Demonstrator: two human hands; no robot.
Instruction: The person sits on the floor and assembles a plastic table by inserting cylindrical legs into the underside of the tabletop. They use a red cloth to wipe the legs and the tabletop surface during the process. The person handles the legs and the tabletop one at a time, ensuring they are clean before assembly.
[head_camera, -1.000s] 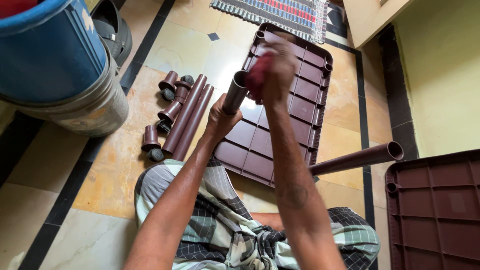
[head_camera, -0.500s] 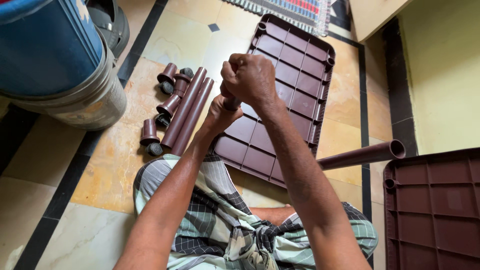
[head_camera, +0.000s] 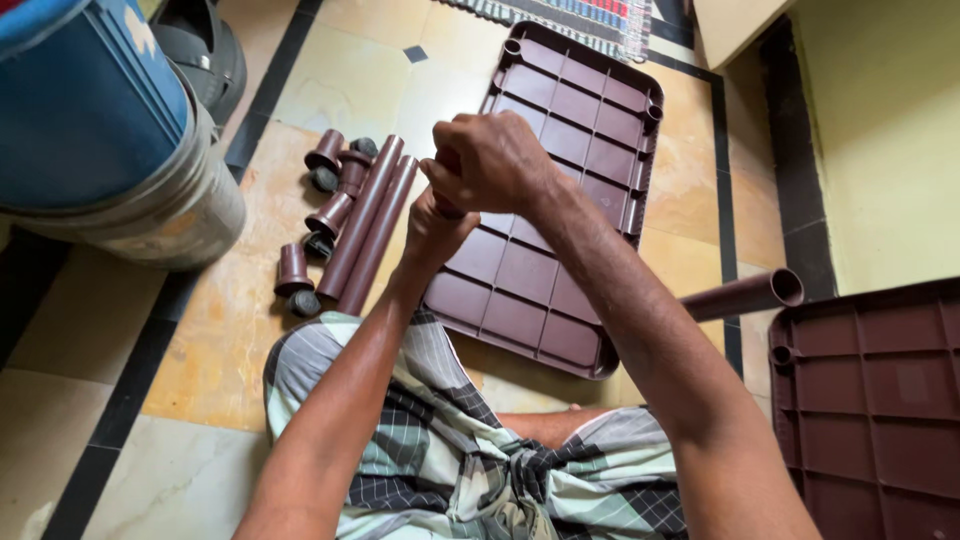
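Both hands were closed around a brown tube (head_camera: 446, 205) (mostly hidden by them): the right hand (head_camera: 490, 160) gripped on top, the left hand (head_camera: 435, 232) just below, above the ribbed brown shelf panel (head_camera: 570, 130) on the floor.

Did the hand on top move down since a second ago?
Yes. The right hand dropped from above the pipe's open end onto it, judged against the brown tray on the floor.

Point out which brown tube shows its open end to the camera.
The tube at the right, jutting from behind the right forearm, with its round open mouth facing up-right. The two long tubes left of the ribbed panel lie flat side by side.
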